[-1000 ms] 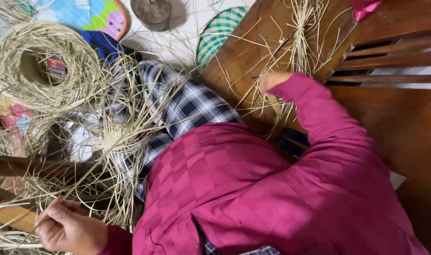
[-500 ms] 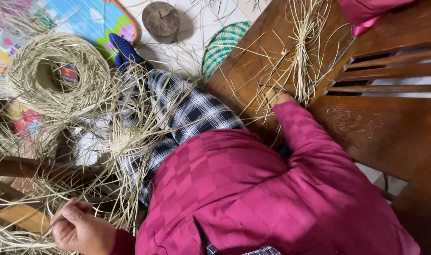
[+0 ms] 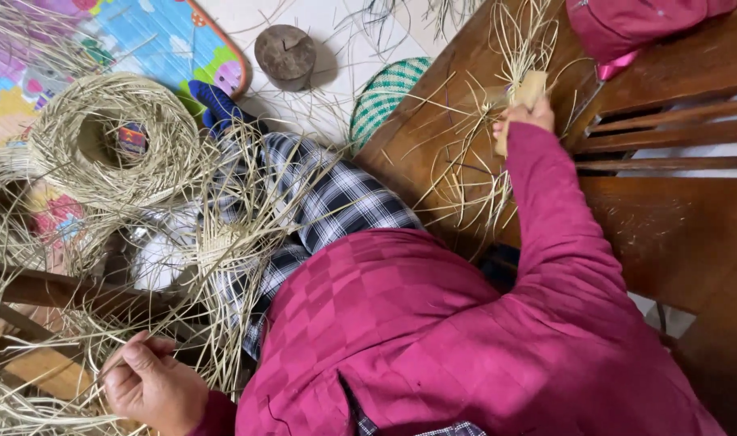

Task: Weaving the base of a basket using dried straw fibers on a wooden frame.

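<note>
Two hands work apart: the right hand (image 3: pixel 523 115) is clamped on a flat pale wooden block (image 3: pixel 523 98) over loose straw strands (image 3: pixel 473 173) on the brown wooden bench (image 3: pixel 667 218); the left hand (image 3: pixel 152 386) pinches strands of the half-woven straw piece (image 3: pixel 223 242) on the lap. Risk: unheld strands may slip off or tangle.

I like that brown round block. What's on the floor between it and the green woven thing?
Head view: only loose straw strands on white floor between round block and green woven piece.

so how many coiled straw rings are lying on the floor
2. One coiled straw ring lies on the coloured play mat at upper left. Another sits at the left edge, partly cut off; loose straw may hide more.
</note>
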